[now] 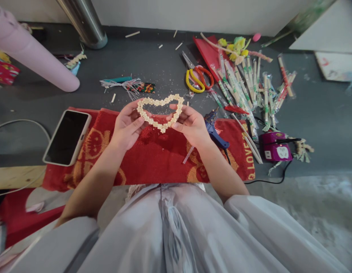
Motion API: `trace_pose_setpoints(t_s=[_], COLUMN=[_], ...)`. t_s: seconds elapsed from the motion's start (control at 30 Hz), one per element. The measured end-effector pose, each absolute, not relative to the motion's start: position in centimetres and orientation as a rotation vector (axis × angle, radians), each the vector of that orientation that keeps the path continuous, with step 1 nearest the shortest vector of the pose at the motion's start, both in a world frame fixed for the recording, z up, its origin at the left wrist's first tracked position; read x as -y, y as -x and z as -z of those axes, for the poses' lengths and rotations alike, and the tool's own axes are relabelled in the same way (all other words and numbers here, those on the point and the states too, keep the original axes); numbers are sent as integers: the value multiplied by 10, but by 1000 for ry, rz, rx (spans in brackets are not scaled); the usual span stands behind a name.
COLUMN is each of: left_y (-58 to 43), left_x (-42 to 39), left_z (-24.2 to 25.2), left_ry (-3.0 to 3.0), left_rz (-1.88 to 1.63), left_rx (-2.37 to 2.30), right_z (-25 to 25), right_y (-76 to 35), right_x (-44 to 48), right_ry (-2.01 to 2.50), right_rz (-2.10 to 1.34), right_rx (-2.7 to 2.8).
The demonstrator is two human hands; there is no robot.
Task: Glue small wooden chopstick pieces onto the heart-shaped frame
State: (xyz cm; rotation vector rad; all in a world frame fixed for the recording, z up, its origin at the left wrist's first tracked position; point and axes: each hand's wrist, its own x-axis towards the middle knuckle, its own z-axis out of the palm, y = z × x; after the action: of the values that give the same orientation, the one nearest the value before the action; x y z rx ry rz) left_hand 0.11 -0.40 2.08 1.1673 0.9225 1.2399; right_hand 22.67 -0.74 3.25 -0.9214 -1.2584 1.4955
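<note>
A cream heart-shaped frame made of small pieces (pixel 160 102) is held up over the red towel (pixel 161 163). My left hand (pixel 128 127) pinches its left side between thumb and fingers. On the right side, my right hand (pixel 190 125) grips it the same way, with some fingertips behind the frame. The heart's lower point faces me. Just right of my right hand, a blue glue gun (pixel 217 136) lies on the towel, with a clear stick (pixel 188 154) to its left.
Scissors with yellow and orange handles (pixel 199 79) lie behind my right hand. Many wrapped sticks (pixel 241 87) spread at the right, near a purple power socket (pixel 275 148). A phone (pixel 68 137) and a pink bottle (pixel 36 49) are at the left.
</note>
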Motion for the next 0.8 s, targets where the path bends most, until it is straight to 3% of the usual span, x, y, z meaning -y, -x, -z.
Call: trace_pose_setpoints(t_s=[0.8], left_y=[0], left_x=[4], left_z=[-23], left_ry=[-1126], left_rz=[-1249], left_rx=[-882], right_z=[-33], right_y=[-225], right_x=[7], right_ry=[903], right_rz=[-1560], right_rx=[1169])
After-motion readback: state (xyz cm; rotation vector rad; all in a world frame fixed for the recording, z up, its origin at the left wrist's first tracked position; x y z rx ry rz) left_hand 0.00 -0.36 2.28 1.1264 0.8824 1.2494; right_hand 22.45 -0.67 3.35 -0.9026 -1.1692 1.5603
